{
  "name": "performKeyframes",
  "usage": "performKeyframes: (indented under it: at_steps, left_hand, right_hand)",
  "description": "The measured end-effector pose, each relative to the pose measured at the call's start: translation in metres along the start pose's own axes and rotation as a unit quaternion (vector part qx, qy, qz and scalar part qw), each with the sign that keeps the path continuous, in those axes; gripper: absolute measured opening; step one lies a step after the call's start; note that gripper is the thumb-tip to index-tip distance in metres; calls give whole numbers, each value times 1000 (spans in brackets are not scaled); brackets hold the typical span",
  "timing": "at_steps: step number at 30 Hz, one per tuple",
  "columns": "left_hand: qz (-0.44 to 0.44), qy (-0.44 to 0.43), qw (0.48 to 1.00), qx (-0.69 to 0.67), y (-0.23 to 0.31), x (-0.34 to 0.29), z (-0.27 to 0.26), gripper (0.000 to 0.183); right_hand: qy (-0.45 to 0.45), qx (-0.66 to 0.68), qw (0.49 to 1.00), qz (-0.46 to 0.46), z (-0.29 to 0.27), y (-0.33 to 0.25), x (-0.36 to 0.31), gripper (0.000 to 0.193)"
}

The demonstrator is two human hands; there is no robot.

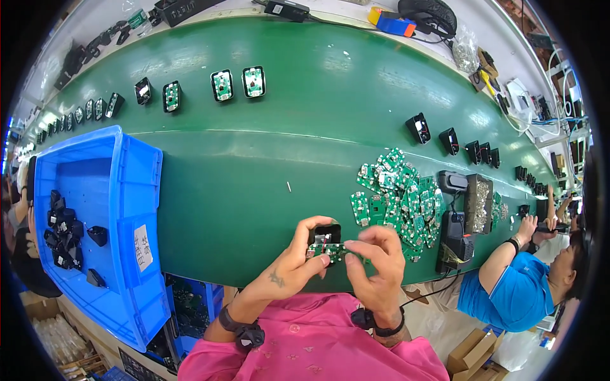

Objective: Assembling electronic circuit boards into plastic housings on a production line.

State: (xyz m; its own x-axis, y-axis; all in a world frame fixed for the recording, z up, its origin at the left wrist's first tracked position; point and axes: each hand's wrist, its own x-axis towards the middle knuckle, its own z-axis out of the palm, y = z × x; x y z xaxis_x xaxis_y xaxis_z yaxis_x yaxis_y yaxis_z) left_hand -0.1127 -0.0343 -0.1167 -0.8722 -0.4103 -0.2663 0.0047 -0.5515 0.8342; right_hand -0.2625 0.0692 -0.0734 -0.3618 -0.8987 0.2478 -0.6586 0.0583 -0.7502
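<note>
My left hand (295, 254) is wrapped around a small black plastic housing (328, 230), its open side facing up. Across the near part of that housing lies a green circuit board (327, 249), with a bit of red wire showing beside it. My left thumb presses on the board. At the board's right end, my right hand (379, 257) has thumb and index fingertips closed around its edge, the other fingers curled above. Just right of my right hand spreads a heap of loose green circuit boards (406, 203).
A blue bin (136, 190) with black housings (63, 232) stands at left. Housings with boards (254, 82) line the far belt. Right of the heap sit a black power tool (454, 235) and a box of small metal parts (480, 203). A co-worker in blue (508, 286) sits at right.
</note>
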Motion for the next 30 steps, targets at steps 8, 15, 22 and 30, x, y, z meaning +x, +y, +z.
performKeyframes:
  at_steps: [8, 15, 22, 30]
  left_hand:
    - [97, 69, 971, 206, -3, 3, 11, 54]
    - [-31, 54, 990, 125, 15, 0, 17, 59]
    - [75, 108, 971, 200, -8, 2, 15, 61]
    - [131, 156, 962, 183, 3, -1, 19, 69]
  right_hand:
    - [13, 103, 988, 110, 22, -2, 3, 17]
    - [83, 178, 971, 137, 28, 5, -3, 9]
    - [13, 212, 970, 117, 32, 5, -4, 3]
    - [71, 146, 982, 92, 27, -3, -10, 3]
